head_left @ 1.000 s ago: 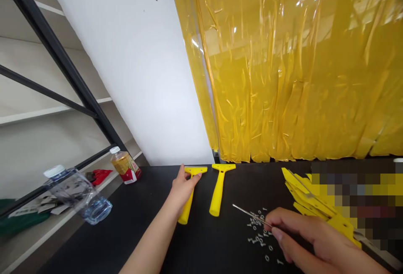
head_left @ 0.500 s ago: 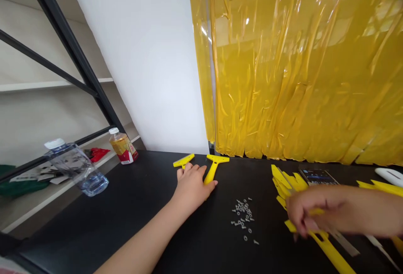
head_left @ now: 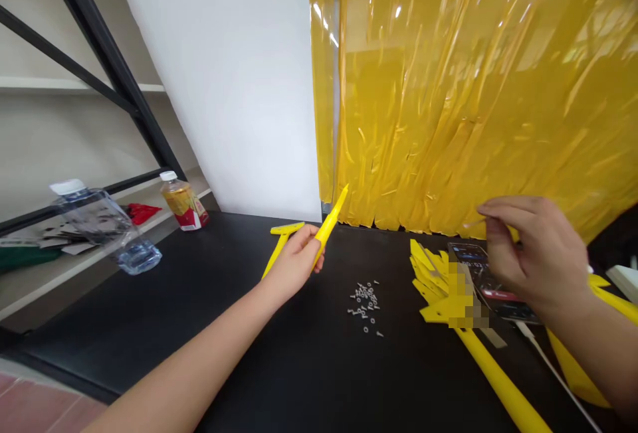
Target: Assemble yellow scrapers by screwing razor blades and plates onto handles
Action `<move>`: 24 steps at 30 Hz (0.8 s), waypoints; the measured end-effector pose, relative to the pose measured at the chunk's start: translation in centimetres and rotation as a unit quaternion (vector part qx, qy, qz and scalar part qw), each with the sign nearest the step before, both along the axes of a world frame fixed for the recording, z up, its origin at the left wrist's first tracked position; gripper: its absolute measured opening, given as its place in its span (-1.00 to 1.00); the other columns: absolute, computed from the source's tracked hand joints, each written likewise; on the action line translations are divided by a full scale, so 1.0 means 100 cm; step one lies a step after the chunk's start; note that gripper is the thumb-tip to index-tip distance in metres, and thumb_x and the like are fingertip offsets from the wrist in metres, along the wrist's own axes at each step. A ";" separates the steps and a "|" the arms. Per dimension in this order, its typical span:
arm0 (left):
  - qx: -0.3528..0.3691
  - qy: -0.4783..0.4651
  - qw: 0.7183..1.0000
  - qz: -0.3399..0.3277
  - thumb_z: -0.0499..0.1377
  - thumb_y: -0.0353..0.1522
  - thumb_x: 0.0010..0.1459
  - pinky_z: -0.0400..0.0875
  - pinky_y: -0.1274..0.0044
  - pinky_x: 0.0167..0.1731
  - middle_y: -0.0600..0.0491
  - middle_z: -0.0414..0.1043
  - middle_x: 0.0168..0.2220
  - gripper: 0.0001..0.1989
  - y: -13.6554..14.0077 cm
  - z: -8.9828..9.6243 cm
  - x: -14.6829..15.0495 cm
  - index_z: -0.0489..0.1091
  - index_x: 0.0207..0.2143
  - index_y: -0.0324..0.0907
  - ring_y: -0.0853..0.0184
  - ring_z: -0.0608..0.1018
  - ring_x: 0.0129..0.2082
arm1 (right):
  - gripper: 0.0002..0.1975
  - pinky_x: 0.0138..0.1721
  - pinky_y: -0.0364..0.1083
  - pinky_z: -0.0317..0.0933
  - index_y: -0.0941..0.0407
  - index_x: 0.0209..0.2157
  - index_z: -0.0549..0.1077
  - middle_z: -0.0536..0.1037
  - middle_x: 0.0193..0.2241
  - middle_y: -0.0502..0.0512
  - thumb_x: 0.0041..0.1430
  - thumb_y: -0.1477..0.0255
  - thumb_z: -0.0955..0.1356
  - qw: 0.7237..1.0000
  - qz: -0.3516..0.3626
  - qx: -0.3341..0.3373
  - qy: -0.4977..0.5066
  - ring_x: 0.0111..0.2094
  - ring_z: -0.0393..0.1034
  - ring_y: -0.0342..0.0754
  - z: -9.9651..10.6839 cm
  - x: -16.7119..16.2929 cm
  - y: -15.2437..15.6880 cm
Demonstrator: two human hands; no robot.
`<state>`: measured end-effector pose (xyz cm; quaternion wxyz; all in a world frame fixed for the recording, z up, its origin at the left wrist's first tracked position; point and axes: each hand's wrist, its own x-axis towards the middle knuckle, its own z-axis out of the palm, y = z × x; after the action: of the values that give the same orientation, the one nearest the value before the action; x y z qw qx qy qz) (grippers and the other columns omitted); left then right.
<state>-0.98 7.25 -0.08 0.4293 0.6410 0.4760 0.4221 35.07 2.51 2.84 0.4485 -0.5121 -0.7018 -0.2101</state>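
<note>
My left hand (head_left: pixel 296 260) is closed around a yellow scraper (head_left: pixel 331 224), tilted up off the black table and seen edge-on. Just behind that hand lies another yellow scraper (head_left: pixel 279 245), its lower handle hidden by the hand. My right hand (head_left: pixel 541 247) is raised over the phone, thumb and forefinger pinched together. A thin, faint sliver shows at those fingertips, too blurred to name. Below and left of it is a pile of yellow scraper parts (head_left: pixel 433 277), with a long yellow handle (head_left: pixel 503 380) pointing toward me. Small screws and nuts (head_left: pixel 367 303) lie loose between my hands.
A phone (head_left: pixel 491 280) with a white cable (head_left: pixel 538 350) lies at the right. More yellow parts (head_left: pixel 573 366) are under my right forearm. At the left stand a clear bottle (head_left: pixel 107 227) and a juice bottle (head_left: pixel 184 204). Yellow film (head_left: pixel 448 87) hangs behind the table.
My left hand has lifted one scraper off the table and tilted it up. My right hand has risen from the yellow pile, fingers pinched. The view has shifted slightly.
</note>
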 end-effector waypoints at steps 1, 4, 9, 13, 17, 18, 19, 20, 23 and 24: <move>-0.018 -0.028 0.999 -0.020 0.05 -0.23 0.32 0.29 0.55 -0.50 0.17 0.34 -0.39 -0.87 -0.004 -0.001 0.004 0.24 -0.28 -0.06 0.40 0.40 -0.55 | -0.78 0.17 0.15 0.28 -0.05 -0.04 0.44 0.59 -0.02 0.21 0.29 0.41 0.31 1.000 -0.016 -0.026 -0.001 0.09 0.46 0.19 -0.001 -0.003 0.002; -0.056 -0.085 0.992 -0.074 0.09 -0.09 0.36 0.20 0.58 -0.62 0.22 0.30 -0.39 -0.76 -0.013 -0.004 0.015 0.24 -0.14 -0.04 0.48 0.31 -0.66 | -0.81 -0.11 0.05 0.37 0.05 -0.11 0.45 0.62 -0.21 0.20 0.36 0.34 0.24 0.989 -0.065 -0.136 -0.003 -0.17 0.54 0.12 -0.005 -0.015 0.013; -0.060 -0.132 0.978 -0.148 0.24 -0.12 0.31 0.40 0.53 -0.40 0.14 0.38 -0.35 -0.72 -0.018 -0.006 0.020 0.34 -0.16 -0.13 0.45 0.46 -0.52 | -0.73 -0.43 -0.04 0.22 0.06 -0.30 0.51 0.53 -0.52 0.06 0.35 0.19 0.31 0.933 -0.135 -0.329 -0.060 -0.47 0.46 0.02 -0.033 -0.032 0.032; -0.030 -0.138 0.973 -0.181 0.23 -0.11 0.34 0.30 0.55 -0.51 0.12 0.37 -0.35 -0.68 -0.019 -0.013 0.014 0.39 -0.03 -0.13 0.46 0.39 -0.57 | -0.61 -0.11 0.06 0.39 0.14 -0.17 0.53 0.59 -0.26 0.11 0.40 0.07 0.34 0.897 -0.177 -0.391 -0.109 -0.22 0.52 0.01 -0.056 -0.037 0.043; 0.094 -0.121 0.979 -0.132 0.22 -0.04 0.34 0.29 0.52 -0.50 0.07 0.40 -0.39 -0.64 -0.020 -0.022 0.006 0.46 -0.12 -0.15 0.41 0.38 -0.56 | -0.65 0.00 0.13 0.43 0.16 0.00 0.51 0.58 -0.03 0.15 0.39 0.17 0.40 0.875 -0.187 -0.427 -0.133 -0.06 0.52 0.03 -0.067 -0.035 0.049; 0.113 -0.123 0.979 -0.113 0.22 -0.03 0.33 0.30 0.51 -0.48 0.06 0.41 -0.40 -0.63 -0.020 -0.024 0.004 0.46 -0.15 -0.15 0.40 0.39 -0.54 | -0.66 0.00 0.12 0.44 0.15 0.02 0.51 0.58 -0.03 0.15 0.40 0.19 0.40 0.871 -0.188 -0.434 -0.134 -0.06 0.53 0.03 -0.069 -0.034 0.050; 0.125 -0.126 0.979 -0.098 0.21 -0.02 0.34 0.31 0.50 -0.47 0.06 0.41 -0.39 -0.64 -0.020 -0.026 0.003 0.47 -0.16 -0.14 0.39 0.39 -0.53 | -0.67 -0.02 0.11 0.45 0.15 0.02 0.51 0.58 -0.03 0.15 0.40 0.21 0.40 0.868 -0.189 -0.440 -0.133 -0.07 0.53 0.02 -0.071 -0.033 0.051; 0.132 -0.129 0.979 -0.084 0.20 -0.03 0.35 0.31 0.49 -0.45 0.05 0.41 -0.38 -0.64 -0.020 -0.027 0.003 0.47 -0.15 -0.13 0.38 0.39 -0.52 | -0.68 -0.03 0.10 0.46 0.15 0.02 0.51 0.59 -0.04 0.14 0.41 0.21 0.40 0.865 -0.189 -0.445 -0.133 -0.08 0.53 0.01 -0.072 -0.032 0.051; 0.151 -0.131 0.978 -0.055 0.19 -0.08 0.37 0.32 0.48 -0.44 0.03 0.42 -0.35 -0.69 -0.023 -0.029 0.004 0.48 -0.11 -0.12 0.36 0.40 -0.49 | -0.70 -0.06 0.07 0.47 0.15 0.00 0.52 0.59 -0.07 0.13 0.41 0.23 0.39 0.863 -0.187 -0.450 -0.135 -0.12 0.54 -0.02 -0.074 -0.032 0.050; 0.156 -0.131 0.978 -0.049 0.19 -0.08 0.37 0.32 0.47 -0.44 0.02 0.42 -0.35 -0.70 -0.024 -0.029 0.005 0.48 -0.13 -0.12 0.35 0.41 -0.49 | -0.71 -0.07 0.07 0.47 0.15 -0.01 0.52 0.60 -0.07 0.12 0.41 0.23 0.39 0.864 -0.187 -0.447 -0.137 -0.12 0.54 -0.02 -0.074 -0.033 0.049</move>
<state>-0.49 4.83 -2.97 0.4031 0.6616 0.3119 0.5500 31.73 7.44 -4.56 0.0230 -0.7455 -0.6657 -0.0221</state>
